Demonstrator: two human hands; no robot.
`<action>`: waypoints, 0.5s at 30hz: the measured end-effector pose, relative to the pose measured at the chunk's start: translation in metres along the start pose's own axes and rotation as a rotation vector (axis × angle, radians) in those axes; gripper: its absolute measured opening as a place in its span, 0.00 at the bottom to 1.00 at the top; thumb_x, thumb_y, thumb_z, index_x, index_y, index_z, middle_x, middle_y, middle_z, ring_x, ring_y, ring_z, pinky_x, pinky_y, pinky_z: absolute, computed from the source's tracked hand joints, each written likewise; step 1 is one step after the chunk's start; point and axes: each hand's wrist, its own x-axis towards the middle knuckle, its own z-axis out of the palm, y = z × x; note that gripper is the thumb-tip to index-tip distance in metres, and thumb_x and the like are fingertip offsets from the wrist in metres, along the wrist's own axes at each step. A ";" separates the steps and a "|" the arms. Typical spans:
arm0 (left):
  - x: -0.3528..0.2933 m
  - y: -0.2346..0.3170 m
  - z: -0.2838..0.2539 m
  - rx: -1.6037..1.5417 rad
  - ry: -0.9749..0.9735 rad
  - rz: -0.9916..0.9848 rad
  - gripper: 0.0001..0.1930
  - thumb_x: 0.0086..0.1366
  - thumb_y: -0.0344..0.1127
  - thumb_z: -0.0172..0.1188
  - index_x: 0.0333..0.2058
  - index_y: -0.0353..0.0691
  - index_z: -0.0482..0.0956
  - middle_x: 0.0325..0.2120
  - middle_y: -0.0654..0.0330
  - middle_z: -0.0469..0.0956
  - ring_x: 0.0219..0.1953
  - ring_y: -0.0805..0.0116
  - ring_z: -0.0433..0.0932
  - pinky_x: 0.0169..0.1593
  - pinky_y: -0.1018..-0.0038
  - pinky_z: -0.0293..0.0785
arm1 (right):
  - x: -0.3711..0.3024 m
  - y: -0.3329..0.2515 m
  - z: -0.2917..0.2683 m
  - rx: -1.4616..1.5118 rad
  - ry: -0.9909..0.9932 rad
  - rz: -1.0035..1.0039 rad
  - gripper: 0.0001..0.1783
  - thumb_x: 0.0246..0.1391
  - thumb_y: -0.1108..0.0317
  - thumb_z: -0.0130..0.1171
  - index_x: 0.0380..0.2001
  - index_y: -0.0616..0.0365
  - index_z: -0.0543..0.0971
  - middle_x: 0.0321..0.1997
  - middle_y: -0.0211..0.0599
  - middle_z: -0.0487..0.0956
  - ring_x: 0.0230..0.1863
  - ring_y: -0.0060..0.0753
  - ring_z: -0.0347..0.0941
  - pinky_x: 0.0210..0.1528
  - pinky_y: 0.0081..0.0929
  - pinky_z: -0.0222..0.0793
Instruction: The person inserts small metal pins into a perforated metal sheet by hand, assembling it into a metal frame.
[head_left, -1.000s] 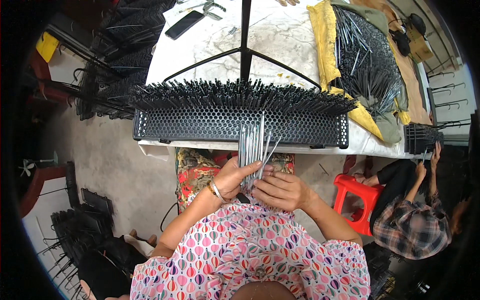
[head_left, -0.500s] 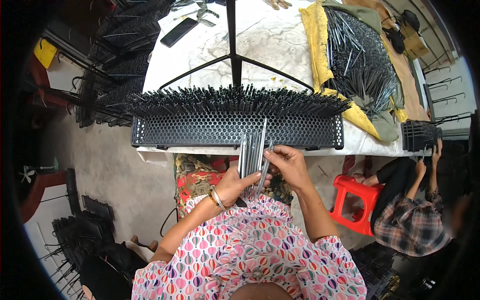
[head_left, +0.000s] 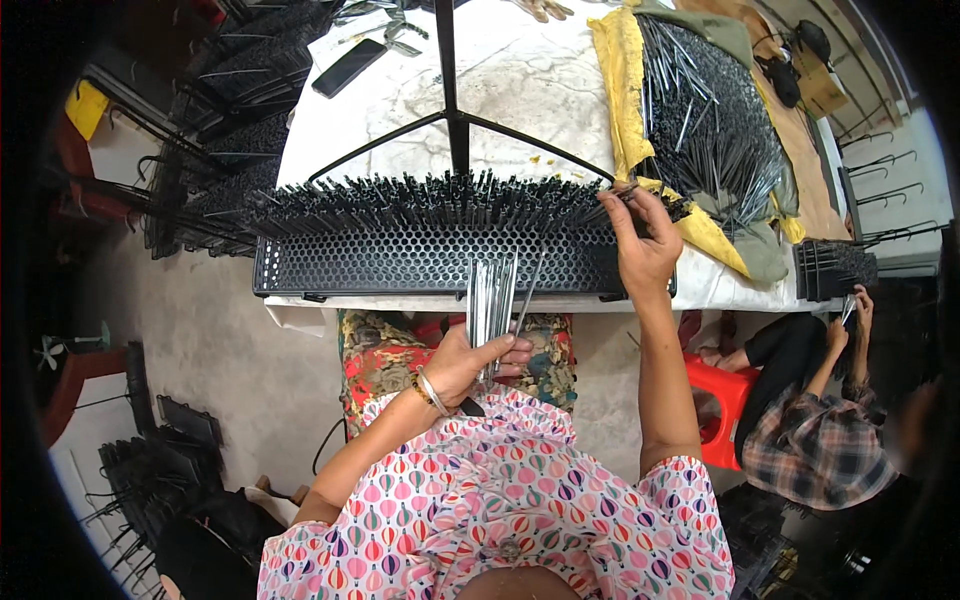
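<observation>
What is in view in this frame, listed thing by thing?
Perforated tray: one, black, table's near edge, packed with upright dark rods.
Rod bundle: one, grey metal, in the left hand.
Loose rods: one heap, grey, on the yellow cloth, far right of table.
Table: one, white, stained.
Phone: one, black, far left of table.
Stool: one, red, right of the person.
Co-worker: one, plaid shirt, lower right.
Left hand: grips the bundle.
Right hand: at the tray's right end, fingertips on one rod.
</observation>
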 end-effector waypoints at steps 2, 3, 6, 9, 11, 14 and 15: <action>-0.002 0.000 -0.002 -0.019 0.008 0.006 0.12 0.62 0.28 0.54 0.43 0.29 0.70 0.36 0.48 0.77 0.36 0.64 0.79 0.36 0.72 0.80 | -0.001 -0.003 0.004 -0.020 -0.041 0.030 0.10 0.51 0.79 0.57 0.38 0.69 0.75 0.36 0.39 0.79 0.37 0.24 0.76 0.42 0.18 0.70; -0.001 -0.002 -0.003 -0.045 0.007 0.007 0.12 0.62 0.28 0.54 0.43 0.29 0.70 0.35 0.48 0.77 0.35 0.64 0.79 0.36 0.72 0.80 | -0.001 -0.004 0.006 -0.011 0.005 -0.021 0.11 0.48 0.77 0.60 0.37 0.67 0.76 0.34 0.39 0.80 0.33 0.23 0.76 0.38 0.18 0.71; 0.000 -0.002 -0.001 -0.049 -0.005 0.012 0.13 0.62 0.29 0.55 0.44 0.29 0.70 0.35 0.49 0.77 0.34 0.64 0.79 0.35 0.72 0.79 | -0.003 -0.004 0.009 -0.034 0.052 -0.104 0.11 0.46 0.76 0.63 0.35 0.66 0.77 0.32 0.39 0.80 0.30 0.23 0.76 0.34 0.20 0.72; 0.000 0.003 0.003 -0.020 -0.027 -0.004 0.15 0.62 0.29 0.55 0.46 0.29 0.70 0.34 0.50 0.78 0.34 0.65 0.79 0.35 0.73 0.79 | -0.001 -0.008 0.010 -0.085 0.070 -0.160 0.11 0.45 0.76 0.64 0.34 0.65 0.77 0.30 0.39 0.80 0.29 0.26 0.76 0.33 0.21 0.72; 0.000 0.003 0.003 -0.020 -0.038 -0.039 0.17 0.62 0.28 0.54 0.49 0.30 0.69 0.34 0.52 0.78 0.34 0.66 0.79 0.35 0.73 0.79 | -0.001 -0.012 0.010 -0.138 0.041 -0.181 0.10 0.44 0.77 0.64 0.33 0.65 0.78 0.31 0.38 0.80 0.29 0.27 0.74 0.32 0.21 0.71; 0.006 -0.003 -0.004 -0.024 -0.034 -0.036 0.17 0.62 0.28 0.54 0.49 0.30 0.69 0.34 0.51 0.78 0.35 0.66 0.79 0.36 0.73 0.79 | 0.000 -0.012 0.011 -0.144 0.044 -0.195 0.09 0.44 0.77 0.64 0.32 0.65 0.78 0.31 0.37 0.80 0.29 0.27 0.73 0.31 0.22 0.70; 0.005 -0.003 -0.004 -0.024 -0.035 -0.037 0.17 0.62 0.28 0.54 0.49 0.30 0.69 0.34 0.51 0.78 0.35 0.66 0.79 0.36 0.73 0.79 | 0.000 -0.011 0.011 -0.129 0.054 -0.198 0.09 0.44 0.77 0.64 0.32 0.65 0.78 0.31 0.37 0.80 0.30 0.27 0.73 0.31 0.22 0.70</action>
